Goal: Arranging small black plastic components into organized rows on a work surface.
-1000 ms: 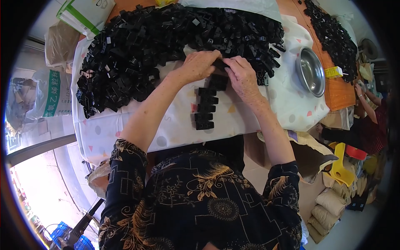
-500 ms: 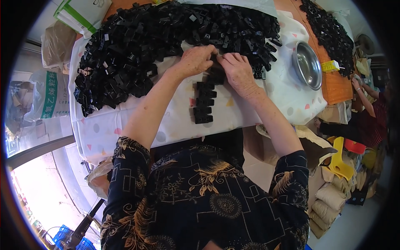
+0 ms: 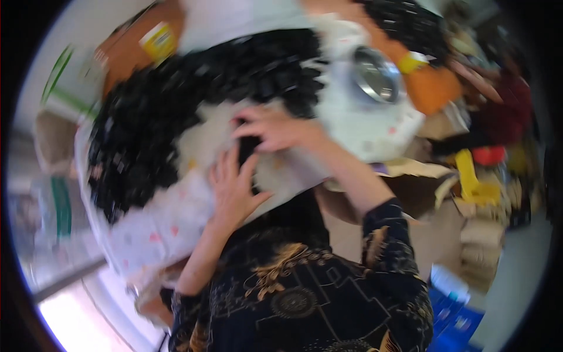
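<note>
A short row of black plastic clip-like parts (image 3: 248, 149) lies on the pale patterned cloth (image 3: 164, 237), between my two hands. Around its far end curl the fingers of my right hand (image 3: 275, 130). My left hand (image 3: 230, 190) is at the near end with fingers spread and thumb apart, its fingertips against the row's left side. Motion blur hides the parts' details, and my hands cover some of them. A big heap of similar black parts (image 3: 138, 132) curves along the far and left sides of the cloth.
A steel bowl (image 3: 375, 73) stands at the far right, near a small yellow carton (image 3: 412, 61). A yellow packet (image 3: 158, 42) and a white-green box (image 3: 67, 82) are at the far left. Another person's arm (image 3: 478, 79) reaches toward a second black heap (image 3: 404, 26).
The view has swung and blurred. My hands were together above the row's far end; now the left has come nearer me with fingers spread, while the right curls over the row's far end.
</note>
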`<state>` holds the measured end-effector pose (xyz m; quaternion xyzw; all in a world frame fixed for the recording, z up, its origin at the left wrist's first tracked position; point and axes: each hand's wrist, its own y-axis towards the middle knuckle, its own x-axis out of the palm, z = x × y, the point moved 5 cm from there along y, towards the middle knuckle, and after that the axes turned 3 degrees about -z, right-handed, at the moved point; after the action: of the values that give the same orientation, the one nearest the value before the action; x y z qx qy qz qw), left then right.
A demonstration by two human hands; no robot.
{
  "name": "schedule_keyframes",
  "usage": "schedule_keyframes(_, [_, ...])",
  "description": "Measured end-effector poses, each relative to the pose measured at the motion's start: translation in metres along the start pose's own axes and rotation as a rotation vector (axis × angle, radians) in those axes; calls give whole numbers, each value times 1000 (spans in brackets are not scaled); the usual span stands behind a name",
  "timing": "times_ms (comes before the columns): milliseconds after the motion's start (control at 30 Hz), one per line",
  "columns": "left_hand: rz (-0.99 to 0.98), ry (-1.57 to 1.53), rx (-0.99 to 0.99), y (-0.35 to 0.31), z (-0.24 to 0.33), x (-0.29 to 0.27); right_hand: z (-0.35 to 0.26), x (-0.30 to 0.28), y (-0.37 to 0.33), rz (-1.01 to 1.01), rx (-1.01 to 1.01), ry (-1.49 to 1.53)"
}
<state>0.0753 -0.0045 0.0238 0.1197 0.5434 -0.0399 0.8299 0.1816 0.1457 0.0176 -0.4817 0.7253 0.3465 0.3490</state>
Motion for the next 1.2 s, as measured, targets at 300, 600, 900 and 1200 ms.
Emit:
schedule_keyframes(300, [54, 33, 40, 4, -21, 12, -4, 40, -16, 410, 135, -206])
schedule_keyframes(600, [136, -21, 75, 3, -40, 7, -29, 41, -2, 388, -12, -233])
schedule_keyframes(900, [181, -106, 16, -4, -53, 0, -48, 57, 18, 520, 147, -422])
schedule_keyframes(1200, [185, 44, 27, 6, -46, -7, -49, 52, 12, 665, 262, -427])
